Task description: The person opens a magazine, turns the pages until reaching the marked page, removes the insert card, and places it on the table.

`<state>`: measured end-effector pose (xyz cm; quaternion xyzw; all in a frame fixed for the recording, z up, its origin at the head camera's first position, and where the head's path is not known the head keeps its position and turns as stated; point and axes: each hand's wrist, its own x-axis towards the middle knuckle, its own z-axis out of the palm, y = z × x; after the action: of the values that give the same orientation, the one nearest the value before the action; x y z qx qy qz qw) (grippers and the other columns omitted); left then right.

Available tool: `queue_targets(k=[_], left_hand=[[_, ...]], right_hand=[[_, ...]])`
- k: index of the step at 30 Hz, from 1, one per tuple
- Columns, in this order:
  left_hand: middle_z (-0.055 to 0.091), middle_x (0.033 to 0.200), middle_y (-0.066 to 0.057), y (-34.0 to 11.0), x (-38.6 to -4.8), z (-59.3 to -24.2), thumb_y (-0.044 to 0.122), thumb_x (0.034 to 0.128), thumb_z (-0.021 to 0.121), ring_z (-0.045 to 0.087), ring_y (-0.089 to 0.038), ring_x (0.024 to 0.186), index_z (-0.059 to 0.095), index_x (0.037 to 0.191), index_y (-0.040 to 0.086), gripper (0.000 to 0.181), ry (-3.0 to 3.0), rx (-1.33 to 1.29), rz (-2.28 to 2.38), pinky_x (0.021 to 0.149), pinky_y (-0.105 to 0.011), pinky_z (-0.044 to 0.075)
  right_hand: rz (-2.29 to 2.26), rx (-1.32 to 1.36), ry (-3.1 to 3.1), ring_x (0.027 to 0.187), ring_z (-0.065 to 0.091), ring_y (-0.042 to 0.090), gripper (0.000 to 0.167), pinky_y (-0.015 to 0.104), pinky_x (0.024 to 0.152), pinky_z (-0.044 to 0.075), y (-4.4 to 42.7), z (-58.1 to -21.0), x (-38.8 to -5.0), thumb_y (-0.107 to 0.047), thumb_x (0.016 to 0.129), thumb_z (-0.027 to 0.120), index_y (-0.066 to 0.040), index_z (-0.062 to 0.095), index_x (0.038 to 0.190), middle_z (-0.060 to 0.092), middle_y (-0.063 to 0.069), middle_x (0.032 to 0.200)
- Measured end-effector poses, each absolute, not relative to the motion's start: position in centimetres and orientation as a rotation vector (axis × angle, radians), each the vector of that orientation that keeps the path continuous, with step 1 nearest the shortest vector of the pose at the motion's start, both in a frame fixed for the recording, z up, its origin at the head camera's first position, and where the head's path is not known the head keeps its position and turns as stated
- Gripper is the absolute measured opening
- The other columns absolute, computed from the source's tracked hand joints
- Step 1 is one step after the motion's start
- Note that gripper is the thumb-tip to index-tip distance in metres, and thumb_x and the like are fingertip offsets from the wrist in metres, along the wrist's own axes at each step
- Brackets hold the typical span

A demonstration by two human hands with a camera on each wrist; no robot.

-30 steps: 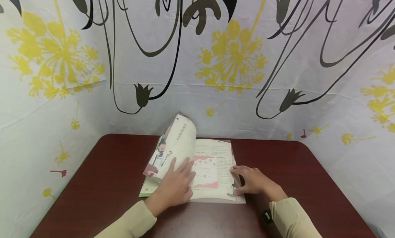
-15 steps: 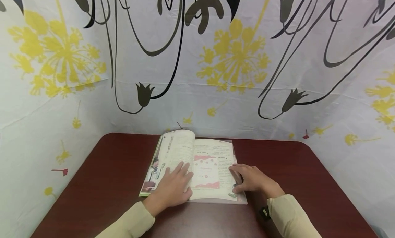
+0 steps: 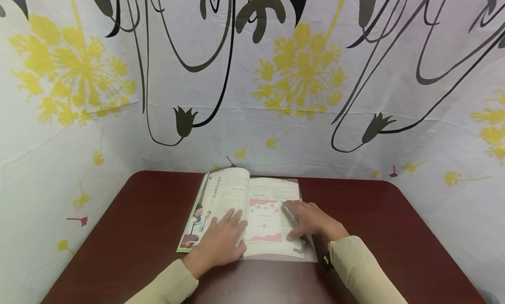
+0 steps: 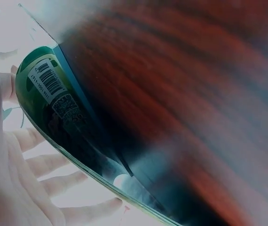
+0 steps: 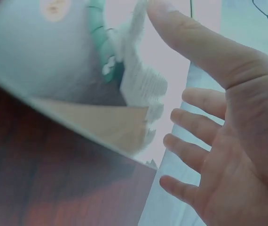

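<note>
An open book (image 3: 226, 192) lies on the table, with printed text on both pages and a pink-bordered box on the right one. My left hand (image 3: 222, 240) rests on the lower left page near the spine, fingers spread. In the left wrist view, the green back cover (image 4: 44, 87) with its barcode curves up beside that hand's fingers. Over the right page is my right hand (image 3: 312, 221), thumb apart from the fingers. The right wrist view shows its fingers extended and apart, with the thumb (image 5: 195, 37) at the page; whether it touches the paper I cannot tell.
A dark red-brown table (image 3: 378, 242) with rounded far corners carries the book. White cloth (image 3: 236, 89) printed with yellow and dark flowers hangs behind and on both sides. A dark band (image 3: 326, 261) sits at the right wrist.
The raised left page has come down and lies on the left side, under my left hand. My right hand has moved left from the book's right edge onto the right page.
</note>
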<state>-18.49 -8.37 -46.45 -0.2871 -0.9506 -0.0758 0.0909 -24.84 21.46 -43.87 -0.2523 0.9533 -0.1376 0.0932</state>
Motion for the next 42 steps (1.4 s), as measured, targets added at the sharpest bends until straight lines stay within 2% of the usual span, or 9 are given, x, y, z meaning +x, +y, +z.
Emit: queue_targets(k=[4, 10, 31, 33, 37, 42], left_hand=[[0.047, 0.148, -0.012, -8.3, -18.5, -46.5, 0.035, 0.0903, 0.055, 0.041, -0.034, 0.139, 0.059, 0.133, 0.013, 0.048, -2.836, -0.849, -0.222, 0.095, -0.064, 0.042], [0.047, 0.149, -0.012, -8.3, -18.5, -46.4, 0.035, 0.0904, 0.055, 0.041, -0.033, 0.139, 0.058, 0.133, 0.013, 0.048, -2.839, -0.848, -0.221, 0.096, -0.063, 0.042], [0.048, 0.148, -0.012, -8.7, -18.5, -46.3, 0.033, 0.0900, 0.056, 0.042, -0.034, 0.138, 0.058, 0.132, 0.013, 0.047, -2.824, -0.857, -0.263, 0.094, -0.063, 0.043], [0.048, 0.148, -0.012, -8.7, -18.5, -46.4, 0.033, 0.0899, 0.056, 0.042, -0.033, 0.138, 0.059, 0.132, 0.013, 0.046, -2.824, -0.857, -0.263, 0.094, -0.062, 0.043], [0.048, 0.149, -0.011, -8.7, -18.5, -46.5, 0.034, 0.0903, 0.056, 0.042, -0.033, 0.138, 0.058, 0.133, 0.013, 0.047, -2.833, -0.856, -0.261, 0.094, -0.062, 0.044], [0.047, 0.149, -0.011, -8.7, -18.5, -46.4, 0.034, 0.0905, 0.056, 0.042, -0.033, 0.139, 0.058, 0.134, 0.013, 0.048, -2.839, -0.859, -0.265, 0.095, -0.062, 0.044]], right_hand=[[-0.433, -0.762, 2.818, 0.137, 0.044, 0.033, 0.096, 0.052, 0.110, 0.035, 20.4, -43.7, -25.6, -0.036, 0.068, 0.091, -0.005, 0.047, 0.147, 0.050, 0.012, 0.148], [-0.440, -0.774, 2.793, 0.134, 0.047, 0.033, 0.096, 0.049, 0.109, 0.037, 18.8, -43.5, -26.4, -0.031, 0.062, 0.094, -0.006, 0.050, 0.144, 0.052, 0.012, 0.145], [-0.271, -0.713, 2.736, 0.136, 0.045, 0.032, 0.101, 0.056, 0.108, 0.034, 16.7, -43.3, -27.7, -0.030, 0.057, 0.097, -0.017, 0.050, 0.146, 0.049, 0.010, 0.148], [-0.248, -0.726, 2.744, 0.131, 0.049, 0.033, 0.100, 0.055, 0.105, 0.038, 16.6, -43.2, -27.7, -0.030, 0.057, 0.097, -0.017, 0.051, 0.145, 0.051, 0.012, 0.145], [-0.235, -0.743, 2.765, 0.107, 0.058, 0.030, 0.098, 0.051, 0.091, 0.047, 16.5, -43.3, -27.7, -0.029, 0.056, 0.097, -0.016, 0.053, 0.143, 0.055, 0.014, 0.131], [-0.298, -0.704, 2.795, 0.086, 0.054, 0.020, 0.095, 0.042, 0.078, 0.048, 16.5, -43.5, -27.8, -0.025, 0.060, 0.095, -0.016, 0.052, 0.144, 0.054, 0.010, 0.121]])
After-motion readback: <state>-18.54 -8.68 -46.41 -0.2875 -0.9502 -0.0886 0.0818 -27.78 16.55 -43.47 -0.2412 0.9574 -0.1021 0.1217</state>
